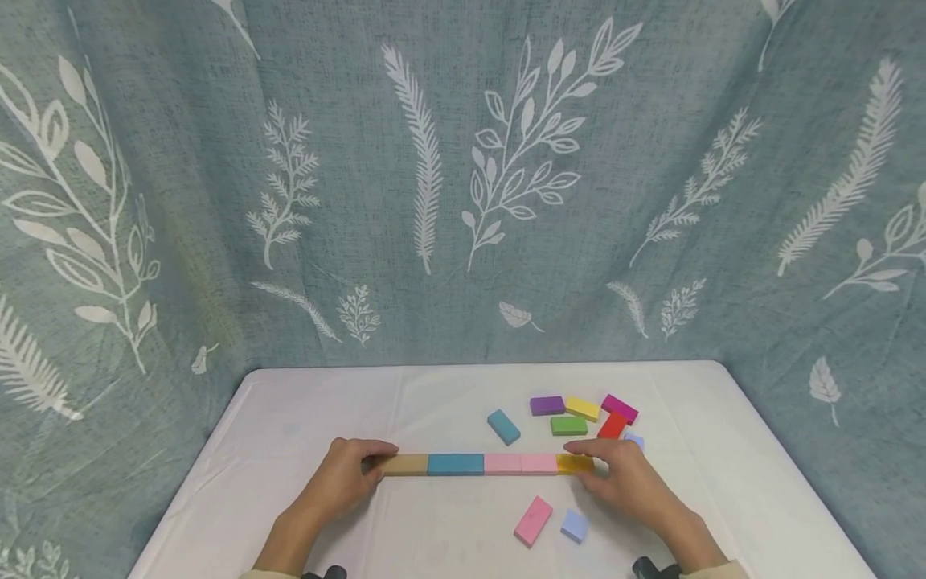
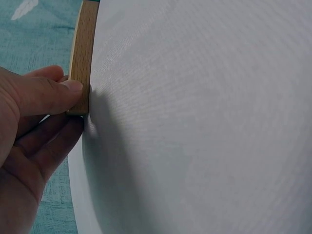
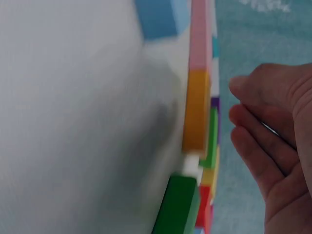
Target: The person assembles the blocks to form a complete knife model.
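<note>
A straight row of blocks lies on the table: a wooden block (image 1: 405,466) at the left end, then a blue block (image 1: 456,465), two pink blocks (image 1: 502,464) and an orange block (image 1: 571,464). My left hand (image 1: 338,484) pinches the wooden block's outer end; the left wrist view shows the thumb of that hand (image 2: 39,112) on the wooden block (image 2: 84,48). Around the orange end is my right hand (image 1: 633,485). In the right wrist view this hand (image 3: 273,126) has relaxed fingers, apart from the orange block (image 3: 197,112).
Behind the row lie purple (image 1: 546,406), yellow (image 1: 582,408), light green (image 1: 568,426), magenta (image 1: 620,408), red (image 1: 612,425) and blue (image 1: 503,427) blocks. Pink (image 1: 533,522) and pale blue (image 1: 575,527) blocks lie in front. A dark green block (image 3: 176,204) shows beside the orange end.
</note>
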A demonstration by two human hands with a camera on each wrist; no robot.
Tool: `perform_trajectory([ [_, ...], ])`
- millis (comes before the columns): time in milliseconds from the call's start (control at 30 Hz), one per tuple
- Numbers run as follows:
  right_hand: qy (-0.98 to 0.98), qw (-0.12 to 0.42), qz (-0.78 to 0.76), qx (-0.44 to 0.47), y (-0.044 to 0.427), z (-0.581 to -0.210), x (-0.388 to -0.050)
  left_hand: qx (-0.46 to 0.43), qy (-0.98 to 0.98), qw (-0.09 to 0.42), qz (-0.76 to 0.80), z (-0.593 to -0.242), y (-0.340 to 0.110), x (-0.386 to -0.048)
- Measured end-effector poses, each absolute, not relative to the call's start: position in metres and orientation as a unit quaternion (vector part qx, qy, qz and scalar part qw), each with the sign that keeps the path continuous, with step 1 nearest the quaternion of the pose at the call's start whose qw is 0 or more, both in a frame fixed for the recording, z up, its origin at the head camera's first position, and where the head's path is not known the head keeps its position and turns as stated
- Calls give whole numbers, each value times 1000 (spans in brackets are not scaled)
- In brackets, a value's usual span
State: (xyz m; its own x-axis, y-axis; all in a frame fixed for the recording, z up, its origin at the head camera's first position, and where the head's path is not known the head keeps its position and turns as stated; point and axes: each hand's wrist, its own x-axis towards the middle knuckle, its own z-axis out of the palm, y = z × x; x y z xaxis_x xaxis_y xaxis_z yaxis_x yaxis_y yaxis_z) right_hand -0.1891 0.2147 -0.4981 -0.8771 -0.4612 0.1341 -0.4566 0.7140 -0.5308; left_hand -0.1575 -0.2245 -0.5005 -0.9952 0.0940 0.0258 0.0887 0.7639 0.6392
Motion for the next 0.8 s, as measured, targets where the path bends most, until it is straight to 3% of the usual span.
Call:
perform_trajectory([
  [300,886,86,-321,-325,189,-499,-173,52,937,4,344,-500,-225,-158],
  [567,870,152,-334,-331,179,-510,-163,50,938,5,342,-500,-223,-157],
  [700,873,137,-331,-331,175,-510,-162,50,940,4,338,-501,-224,-158],
  [800,886,89,-313,-330,170,-510,-163,46,941,5,336,-502,-224,-158],
])
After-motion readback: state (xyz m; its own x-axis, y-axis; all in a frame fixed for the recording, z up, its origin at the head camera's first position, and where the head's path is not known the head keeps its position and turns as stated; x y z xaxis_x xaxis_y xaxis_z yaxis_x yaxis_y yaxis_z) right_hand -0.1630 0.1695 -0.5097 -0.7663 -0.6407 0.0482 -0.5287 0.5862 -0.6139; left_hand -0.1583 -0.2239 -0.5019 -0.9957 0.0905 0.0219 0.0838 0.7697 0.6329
